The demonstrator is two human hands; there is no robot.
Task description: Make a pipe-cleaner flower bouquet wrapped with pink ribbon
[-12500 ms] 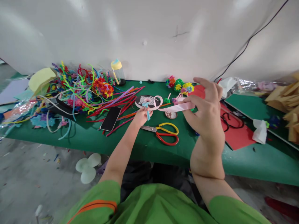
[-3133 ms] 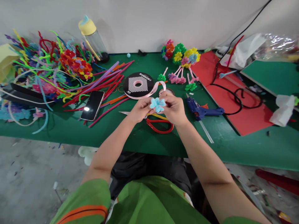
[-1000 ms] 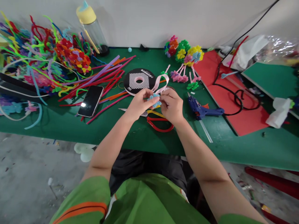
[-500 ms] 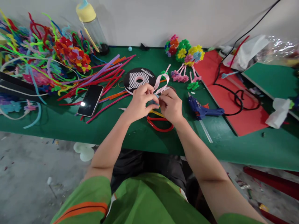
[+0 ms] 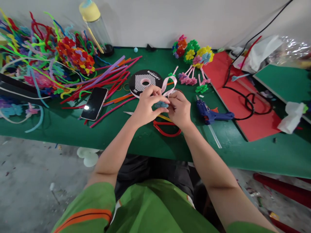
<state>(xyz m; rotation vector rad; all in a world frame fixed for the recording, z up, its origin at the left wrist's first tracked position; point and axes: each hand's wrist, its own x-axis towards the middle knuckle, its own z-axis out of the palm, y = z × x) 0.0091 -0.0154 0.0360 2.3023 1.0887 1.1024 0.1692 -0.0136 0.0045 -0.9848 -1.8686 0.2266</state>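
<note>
My left hand [image 5: 148, 105] pinches a small blue fuzzy pipe-cleaner flower [image 5: 161, 104] between thumb and fingers. Close against its right side, my right hand [image 5: 180, 106] has its fingertips pressed together; what they grip is mostly hidden. Both hands hover over red-handled scissors [image 5: 163, 132], whose pointed tip shows left of my left wrist. Just behind the hands lies a black-and-white ribbon spool [image 5: 135, 84]. A loop of pale pink ribbon [image 5: 174, 81] rises beside it, and a second round spool is partly covered by my right hand.
Loose pipe cleaners [image 5: 119, 72] and a phone [image 5: 94, 103] lie to the left, before a tall heap of colourful pipe cleaners [image 5: 43, 61] and a bottle [image 5: 99, 32]. On the right are a blue glue gun [image 5: 206, 111], its black cable, a red board [image 5: 243, 106] and finished flowers [image 5: 193, 53].
The blue flower shows more fully between my left fingers now. My right hand has shifted very slightly, its fingers still together. The things on the table have stayed put.
</note>
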